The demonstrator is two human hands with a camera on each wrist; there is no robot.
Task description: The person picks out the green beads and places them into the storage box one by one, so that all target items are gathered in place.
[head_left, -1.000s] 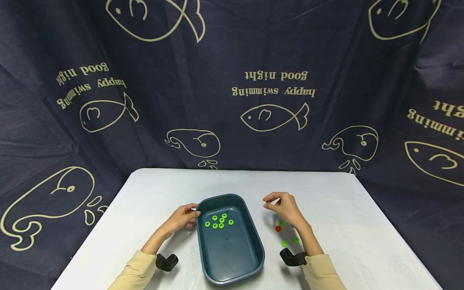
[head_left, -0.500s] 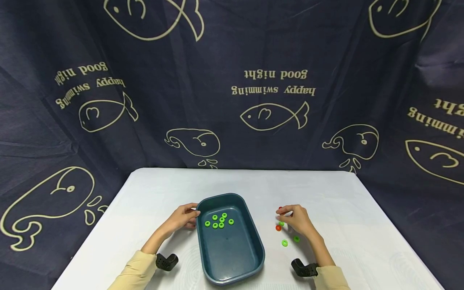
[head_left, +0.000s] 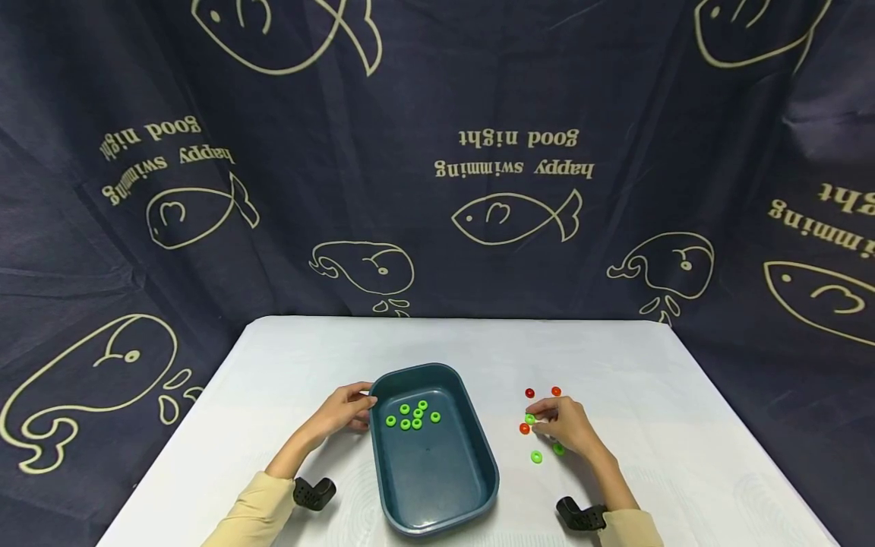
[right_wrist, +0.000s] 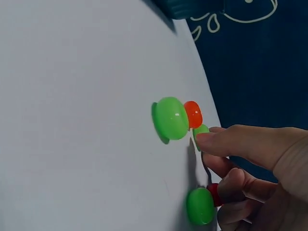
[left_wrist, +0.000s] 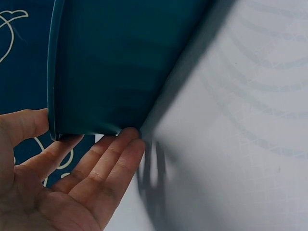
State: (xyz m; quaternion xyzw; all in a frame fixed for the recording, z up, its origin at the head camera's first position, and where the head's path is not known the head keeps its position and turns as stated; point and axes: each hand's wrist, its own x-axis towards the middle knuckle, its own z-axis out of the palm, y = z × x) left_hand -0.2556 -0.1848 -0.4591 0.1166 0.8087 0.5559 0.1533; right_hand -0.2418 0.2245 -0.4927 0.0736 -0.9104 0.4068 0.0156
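My left hand (head_left: 342, 410) grips the left rim of a dark teal plastic bin (head_left: 437, 486). In the left wrist view the thumb lies at the rim of the bin (left_wrist: 110, 67), and the other fingers touch its outer wall. Several green rings (head_left: 418, 424) lie inside at the far end. Right of the bin, my right hand (head_left: 570, 425) pinches a small green ring (head_left: 529, 418) between thumb and forefinger at the tabletop. In the right wrist view the thumb of the right hand (right_wrist: 260, 159) partly covers that green ring (right_wrist: 199, 131).
Around the right hand lie an orange-red ring (head_left: 524, 428), a dark red one (head_left: 529, 393), another orange-red one (head_left: 557, 391) and two green rings, one nearer (head_left: 536, 456) and one beneath the wrist (head_left: 558, 449). A dark fish-print curtain (head_left: 437, 289) hangs behind the white table (head_left: 301, 349).
My right hand has moved right, then down toward me to the green ring, uncovering two red rings behind it. The left hand and the bin have stayed in place.
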